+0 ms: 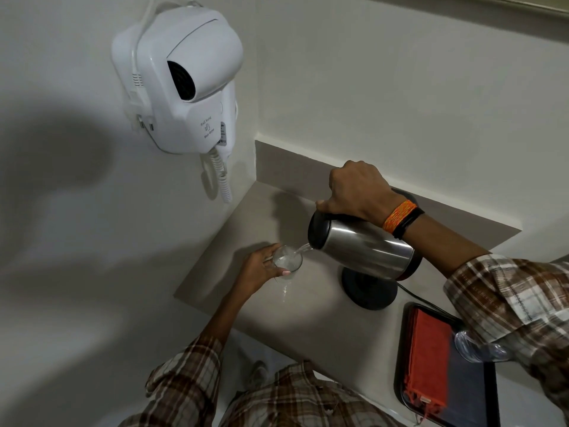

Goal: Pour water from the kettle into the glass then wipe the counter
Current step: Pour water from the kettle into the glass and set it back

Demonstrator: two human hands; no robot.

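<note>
A steel kettle (pixel 363 246) with a black lid is tipped to the left above its black base (pixel 369 292). My right hand (pixel 357 189) grips its handle from above. Water streams from the spout into a clear glass (pixel 288 258) that stands on the beige counter (pixel 308 318). My left hand (pixel 257 269) is wrapped around the glass from the left. An orange cloth (pixel 429 359) lies folded on a dark tray (pixel 400 386) at the right.
A white wall-hung hair dryer (pixel 181 81) with a coiled cord hangs above the counter's left end. A second clear glass (pixel 474 348) lies on the tray under my right sleeve. The kettle base's cord runs right towards the tray.
</note>
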